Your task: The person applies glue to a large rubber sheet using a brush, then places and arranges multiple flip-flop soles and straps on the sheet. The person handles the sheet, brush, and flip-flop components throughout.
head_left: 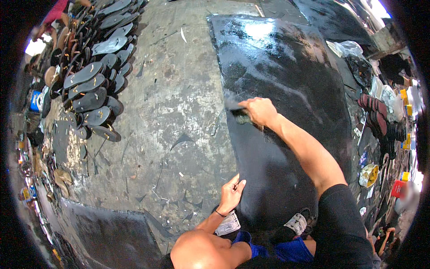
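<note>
Coating seems partly done: the sheet (293, 87), right of centre, is glossed up top, while its dull lower part seems left uncoated. A blurred brush-like tool (242, 118) is gripped by the right hand (260, 110); whether the sheet's edge is pinched by the left hand (230, 196) cannot be told.

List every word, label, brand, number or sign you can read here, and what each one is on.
I can quote none of them:
Blue-and-white container, far left: markings too small to read.
Yellow-and-white round tin, right: markings too small to read.
Red item, far right: any print too small to read.
Black sheet under the right hand: no lettering shows.
</note>
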The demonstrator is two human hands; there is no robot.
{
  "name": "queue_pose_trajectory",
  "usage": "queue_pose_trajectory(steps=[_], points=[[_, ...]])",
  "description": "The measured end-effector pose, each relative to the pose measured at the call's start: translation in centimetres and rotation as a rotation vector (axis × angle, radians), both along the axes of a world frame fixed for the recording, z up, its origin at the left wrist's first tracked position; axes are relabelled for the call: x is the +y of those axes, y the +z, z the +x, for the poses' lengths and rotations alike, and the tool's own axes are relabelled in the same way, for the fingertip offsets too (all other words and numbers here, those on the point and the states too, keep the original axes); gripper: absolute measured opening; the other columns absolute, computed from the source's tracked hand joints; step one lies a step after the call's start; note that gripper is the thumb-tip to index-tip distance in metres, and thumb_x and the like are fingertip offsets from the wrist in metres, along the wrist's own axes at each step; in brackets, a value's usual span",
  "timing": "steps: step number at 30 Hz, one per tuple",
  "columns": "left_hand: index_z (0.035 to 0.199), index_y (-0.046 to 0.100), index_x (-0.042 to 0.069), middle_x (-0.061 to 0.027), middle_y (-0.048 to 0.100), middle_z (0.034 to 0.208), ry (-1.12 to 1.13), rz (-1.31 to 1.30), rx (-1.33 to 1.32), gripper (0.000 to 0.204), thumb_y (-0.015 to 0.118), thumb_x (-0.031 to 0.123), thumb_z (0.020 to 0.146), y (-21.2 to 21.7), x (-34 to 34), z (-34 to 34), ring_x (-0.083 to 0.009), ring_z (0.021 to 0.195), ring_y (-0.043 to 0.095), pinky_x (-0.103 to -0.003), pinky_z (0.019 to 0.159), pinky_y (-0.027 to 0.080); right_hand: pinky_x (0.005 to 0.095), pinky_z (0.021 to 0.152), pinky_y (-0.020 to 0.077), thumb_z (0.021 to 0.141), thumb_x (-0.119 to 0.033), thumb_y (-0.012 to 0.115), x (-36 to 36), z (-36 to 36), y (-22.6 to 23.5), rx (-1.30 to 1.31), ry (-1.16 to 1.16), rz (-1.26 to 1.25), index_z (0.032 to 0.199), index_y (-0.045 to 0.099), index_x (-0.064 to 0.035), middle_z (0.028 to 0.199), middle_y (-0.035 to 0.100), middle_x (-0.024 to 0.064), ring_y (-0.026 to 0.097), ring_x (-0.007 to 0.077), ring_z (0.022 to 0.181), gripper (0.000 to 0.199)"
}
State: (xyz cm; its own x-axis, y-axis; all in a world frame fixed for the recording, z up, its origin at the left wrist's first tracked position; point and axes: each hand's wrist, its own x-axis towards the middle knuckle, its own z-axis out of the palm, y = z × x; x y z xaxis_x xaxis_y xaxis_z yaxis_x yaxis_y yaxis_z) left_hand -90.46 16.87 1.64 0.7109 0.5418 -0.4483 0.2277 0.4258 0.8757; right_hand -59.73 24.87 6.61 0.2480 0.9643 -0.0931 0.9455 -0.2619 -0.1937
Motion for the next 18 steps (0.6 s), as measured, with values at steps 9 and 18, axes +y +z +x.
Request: queue_pose_trajectory(steps=[9,18], points=[[0.104,0.065,0.002,0.0063,0.053,0.065,0.015,0.060,0.099,0.019,0.067,0.018,0.094,1.2,-3.5,-4.3,-0.0022,0.060,0.041,-0.024,0.052,0.036,0.0438,0.086,0.0474,0.086,-0.017,0.056,-2.6,-5.6,3.7,-0.114,0.476,-0.188,0.119,0.068,-0.0233,0.109,0.068,-0.0002,0.063,0.0203,0.102,0.036],[0.072,0.045,0.004,0.0079,0.036,0.065,-0.185,0.239,0.206,0.035,0.070,0.017,0.091,1.3,-1.8,-4.0,-0.0032,0.064,0.033,-0.025,0.050,0.030,0.0457,0.106,0.0324,0.084,-0.013,0.062,-17.7,3.2,-1.3,-0.158,0.628,-0.248,0.122,0.064,-0.0318,0.121,0.062,-0.0106,0.053,0.0128,0.118,0.043]])
